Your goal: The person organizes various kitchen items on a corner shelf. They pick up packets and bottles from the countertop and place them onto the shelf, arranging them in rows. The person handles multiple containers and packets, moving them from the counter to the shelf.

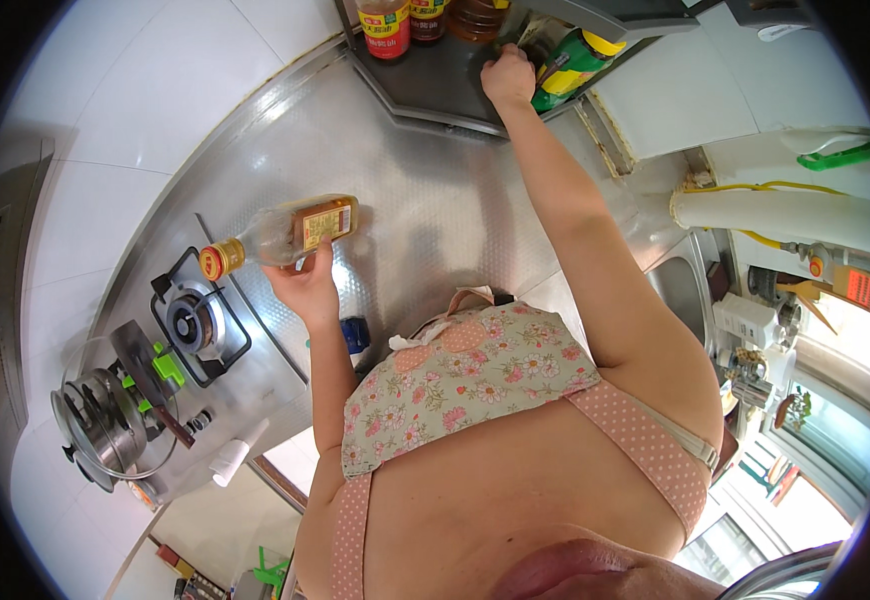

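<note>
My left hand (307,285) is closed around a flat glass bottle (273,231), held tilted on its side above the steel worktop (435,187). The bottle has a gold and red cap, a paper label and some amber liquid inside. My right hand (511,75) reaches up into a dark corner shelf (435,86) with its fingers curled. It is beside a green and yellow bottle (573,71) and a clear container (543,36). Its fingertips are partly hidden, so I cannot tell whether it grips something.
Soy sauce bottles (384,30) stand on the shelf's left side. A gas burner (196,322) is at the left, near a cleaver (142,367) and a steel pot (101,420). A sink (679,289) and white pipe (780,214) lie to the right.
</note>
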Available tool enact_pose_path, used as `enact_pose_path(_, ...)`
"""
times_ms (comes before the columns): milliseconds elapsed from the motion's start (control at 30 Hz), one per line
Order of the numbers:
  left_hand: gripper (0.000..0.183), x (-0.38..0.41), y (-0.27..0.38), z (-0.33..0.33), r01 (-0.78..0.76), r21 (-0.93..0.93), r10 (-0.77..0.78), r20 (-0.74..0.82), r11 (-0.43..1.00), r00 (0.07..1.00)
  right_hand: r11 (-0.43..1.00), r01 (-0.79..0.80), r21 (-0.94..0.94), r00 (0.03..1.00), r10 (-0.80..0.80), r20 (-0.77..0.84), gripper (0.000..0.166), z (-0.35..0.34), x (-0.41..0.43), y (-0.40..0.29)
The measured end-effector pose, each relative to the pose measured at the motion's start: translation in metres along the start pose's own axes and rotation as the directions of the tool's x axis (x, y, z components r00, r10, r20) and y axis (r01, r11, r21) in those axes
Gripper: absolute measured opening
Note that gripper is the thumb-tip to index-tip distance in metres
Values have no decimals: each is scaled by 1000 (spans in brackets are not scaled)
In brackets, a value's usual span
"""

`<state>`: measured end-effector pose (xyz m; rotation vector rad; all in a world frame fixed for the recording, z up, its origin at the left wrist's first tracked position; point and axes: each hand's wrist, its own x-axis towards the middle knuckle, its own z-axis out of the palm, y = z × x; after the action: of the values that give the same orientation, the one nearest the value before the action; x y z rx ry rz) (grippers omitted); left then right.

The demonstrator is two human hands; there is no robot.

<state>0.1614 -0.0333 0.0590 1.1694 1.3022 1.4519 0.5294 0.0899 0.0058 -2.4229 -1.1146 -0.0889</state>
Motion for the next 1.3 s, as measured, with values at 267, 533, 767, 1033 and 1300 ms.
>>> enact_pose_path(267,60,0,1,2,6,-26,-6,10,1000,1000,992,-41,-117,958,72,277,36,0,0,-1)
enact_pose_path(533,58,-1,2,3,-19,-13,19,21,1000,1000,990,-16,-138,941,62,332,36,9,5,6)
enact_pose_path(767,58,0,5,2,-25,8,24,17,1000,1000,986,-12,-166,956,60,286,39,20,9,19)
enact_pose_path(1033,57,7,17,16,-3,40,0,87,999,996,891,323,318,936,-351,33,37,-13,-52,13)
enact_pose_path(1300,53,12,35,48,-5,79,-10,190,997,982,645,156,748,813,-513,274,64,-94,-170,-53)
